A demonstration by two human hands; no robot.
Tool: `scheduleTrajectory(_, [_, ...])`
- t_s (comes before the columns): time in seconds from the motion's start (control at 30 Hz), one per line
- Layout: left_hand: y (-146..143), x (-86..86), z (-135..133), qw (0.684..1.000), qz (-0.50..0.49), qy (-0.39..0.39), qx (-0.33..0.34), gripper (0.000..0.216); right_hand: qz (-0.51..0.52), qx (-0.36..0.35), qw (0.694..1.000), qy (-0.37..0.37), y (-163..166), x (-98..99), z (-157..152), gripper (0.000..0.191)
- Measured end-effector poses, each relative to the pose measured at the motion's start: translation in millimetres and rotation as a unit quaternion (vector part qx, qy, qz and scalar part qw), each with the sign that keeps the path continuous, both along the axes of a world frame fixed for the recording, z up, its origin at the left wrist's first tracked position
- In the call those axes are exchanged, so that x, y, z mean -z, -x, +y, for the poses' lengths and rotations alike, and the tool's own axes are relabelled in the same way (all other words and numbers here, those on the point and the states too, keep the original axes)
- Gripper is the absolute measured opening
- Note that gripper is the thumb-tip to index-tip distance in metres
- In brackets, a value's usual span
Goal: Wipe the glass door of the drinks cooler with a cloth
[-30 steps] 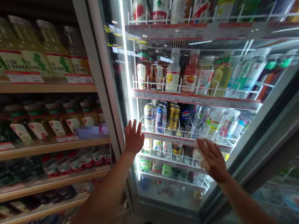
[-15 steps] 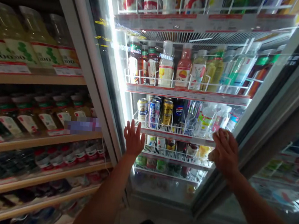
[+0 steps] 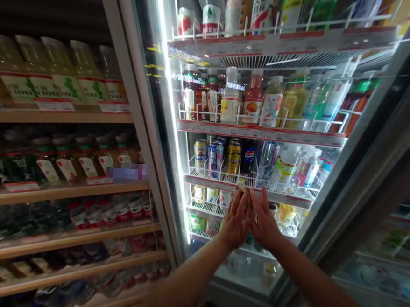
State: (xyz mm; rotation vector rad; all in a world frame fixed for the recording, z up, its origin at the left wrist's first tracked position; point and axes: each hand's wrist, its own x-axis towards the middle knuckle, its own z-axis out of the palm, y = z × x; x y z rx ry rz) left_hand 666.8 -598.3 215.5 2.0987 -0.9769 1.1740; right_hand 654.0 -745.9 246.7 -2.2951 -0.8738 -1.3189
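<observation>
My left hand (image 3: 236,217) and my right hand (image 3: 264,221) lie side by side, touching, flat against the glass door (image 3: 164,136) of a lit drinks fridge. Both have their fingers stretched upward, and no cloth shows under either palm. They sit just below the wire shelf (image 3: 252,187) that carries cans (image 3: 216,158) and small bottles. The shelf above holds a row of juice bottles (image 3: 253,101). Behind my hands, lower shelves with cups and small cans are partly hidden.
To the left, wooden shelves (image 3: 63,118) carry rows of large bottles with red price strips. The fridge's dark door frame (image 3: 377,151) slants down the right side. Another cooler with packaged goods (image 3: 395,241) shows at the far right.
My left hand has slid right from the door's left edge and my right hand has come left from the door's right side; they now meet in the middle. The pale cloth under my right palm no longer shows.
</observation>
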Motion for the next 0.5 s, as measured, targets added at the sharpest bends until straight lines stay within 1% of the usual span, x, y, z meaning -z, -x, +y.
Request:
scheduleTrajectory(0.03, [-2.3, 0.7, 1.1, 1.000, -0.004, -0.021, -0.012, 0.065, -0.025, 0.020, 0.999, 0.008, -0.2, -5.8, -10.3, 0.072])
scheduleTrajectory(0.1, [-8.6, 0.3, 4.1, 0.997, -0.033, -0.059, -0.037, 0.065, -0.075, 0.082, 0.993, 0.034, -4.1, -16.0, -31.5, 0.072])
scheduleTrajectory(0.17, [-18.0, -6.9, 9.2, 0.992, -0.079, -0.070, -0.063, 0.058, -0.107, 0.153, 0.981, 0.055, -11.9, -23.0, -49.3, 0.072])
scheduleTrajectory(0.23, [-30.6, -23.2, 18.7, 0.987, -0.126, -0.055, -0.088, 0.050, -0.124, 0.199, 0.969, 0.074, -20.9, -25.7, -60.9, 0.072])
scheduleTrajectory(0.3, [-44.8, -43.2, 33.4, 0.980, -0.156, -0.029, -0.120, 0.047, -0.142, 0.215, 0.962, 0.092, -28.0, -24.6, -65.9, 0.071])
scheduleTrajectory(0.33, [-51.5, -50.9, 42.4, 0.976, -0.164, -0.009, -0.141, 0.047, -0.149, 0.219, 0.959, 0.097, -30.2, -23.3, -66.6, 0.070])
scheduleTrajectory(0.37, [-57.3, -54.8, 51.9, 0.971, -0.172, 0.014, -0.164, 0.049, -0.151, 0.224, 0.958, 0.098, -31.4, -22.0, -66.5, 0.070])
scheduleTrajectory(0.4, [-61.8, -54.0, 61.5, 0.965, -0.180, 0.038, -0.187, 0.050, -0.154, 0.227, 0.957, 0.098, -31.9, -20.9, -66.0, 0.070])
scheduleTrajectory(0.43, [-64.7, -48.0, 70.9, 0.958, -0.186, 0.057, -0.209, 0.051, -0.157, 0.229, 0.956, 0.099, -31.9, -20.0, -65.3, 0.069])
scheduleTrajectory(0.5, [-66.2, -24.2, 87.4, 0.950, -0.188, 0.072, -0.240, 0.054, -0.161, 0.234, 0.954, 0.101, -31.1, -19.3, -64.2, 0.069])
